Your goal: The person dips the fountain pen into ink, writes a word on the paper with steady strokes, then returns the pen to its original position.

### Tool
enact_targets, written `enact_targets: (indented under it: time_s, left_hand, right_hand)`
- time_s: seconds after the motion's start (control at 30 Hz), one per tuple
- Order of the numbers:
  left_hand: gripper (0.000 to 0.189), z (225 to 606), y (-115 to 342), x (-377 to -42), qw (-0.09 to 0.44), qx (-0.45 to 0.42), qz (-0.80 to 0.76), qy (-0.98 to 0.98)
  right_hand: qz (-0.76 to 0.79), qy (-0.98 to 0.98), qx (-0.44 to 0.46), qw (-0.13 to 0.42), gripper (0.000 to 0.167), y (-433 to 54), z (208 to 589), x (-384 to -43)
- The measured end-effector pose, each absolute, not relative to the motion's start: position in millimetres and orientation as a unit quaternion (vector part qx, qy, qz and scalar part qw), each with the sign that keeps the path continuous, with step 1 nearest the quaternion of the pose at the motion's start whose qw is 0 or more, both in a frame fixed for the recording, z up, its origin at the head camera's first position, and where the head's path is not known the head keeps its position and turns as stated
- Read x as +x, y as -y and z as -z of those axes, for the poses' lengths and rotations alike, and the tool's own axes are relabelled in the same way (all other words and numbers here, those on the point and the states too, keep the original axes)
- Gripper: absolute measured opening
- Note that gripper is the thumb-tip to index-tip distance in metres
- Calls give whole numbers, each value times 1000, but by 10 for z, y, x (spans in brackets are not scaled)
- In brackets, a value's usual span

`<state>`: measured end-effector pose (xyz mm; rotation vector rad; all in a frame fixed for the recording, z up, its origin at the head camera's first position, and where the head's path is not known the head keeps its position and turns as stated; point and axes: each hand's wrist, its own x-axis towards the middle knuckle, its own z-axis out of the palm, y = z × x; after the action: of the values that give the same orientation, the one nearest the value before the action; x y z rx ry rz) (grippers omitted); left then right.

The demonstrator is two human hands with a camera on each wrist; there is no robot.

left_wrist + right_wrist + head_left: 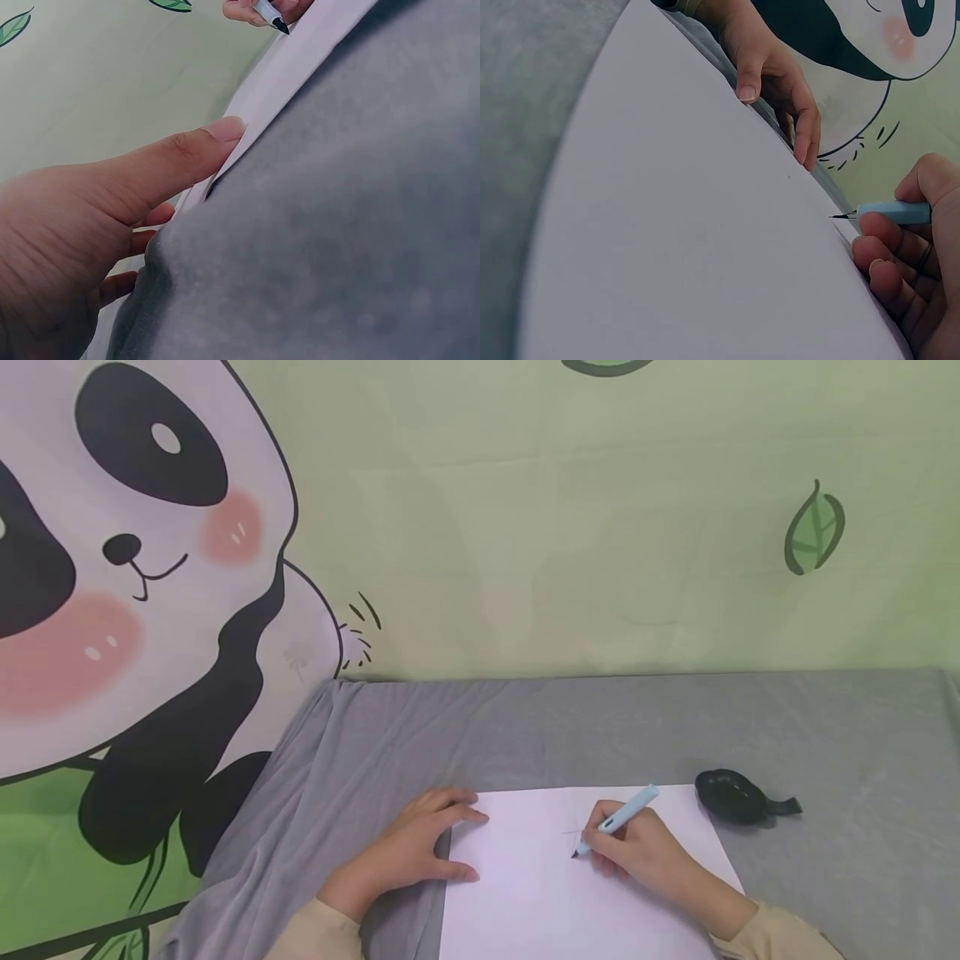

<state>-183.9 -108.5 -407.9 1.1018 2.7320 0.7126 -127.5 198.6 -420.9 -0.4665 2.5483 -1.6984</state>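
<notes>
A white sheet of paper [517,902] lies on the grey cloth. Its left edge is under the fingertips of my left hand [416,843], whose thumb and fingers are spread apart. In my right hand [637,847] I pinch a light blue fountain pen [628,810], slanted, with its dark nib down at the sheet. Faint thin strokes [572,832] show on the paper just beyond the nib. From the right wrist view, the pen [894,213] is pinched between thumb and fingers, the other fingers curled beneath. The left wrist view shows my left thumb [187,154] on the paper's edge.
A shiny black oval dish with a short handle [738,797] sits at the sheet's upper right corner. Grey cloth [585,727] covers the table, wrinkled at the left. Behind it hangs a green backdrop [525,552] with a panda and leaves.
</notes>
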Motion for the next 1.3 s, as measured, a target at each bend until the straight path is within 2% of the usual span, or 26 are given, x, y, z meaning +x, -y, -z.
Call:
enact_targets:
  time_s: [0.4, 0.87, 1.3]
  left_hand:
    - [58, 4088, 1087, -1848, 56, 362, -237, -900]
    - [58, 4083, 1080, -1839, 62, 358, -239, -900]
    - [58, 4082, 1082, -1841, 57, 359, -239, -900]
  right_hand:
    - [559, -817, -145, 11, 12, -1987, 4205, -1276]
    - [564, -824, -54, -25, 13, -1979, 4174, -1285]
    - [567, -821, -53, -26, 16, -1977, 4185, -1294]
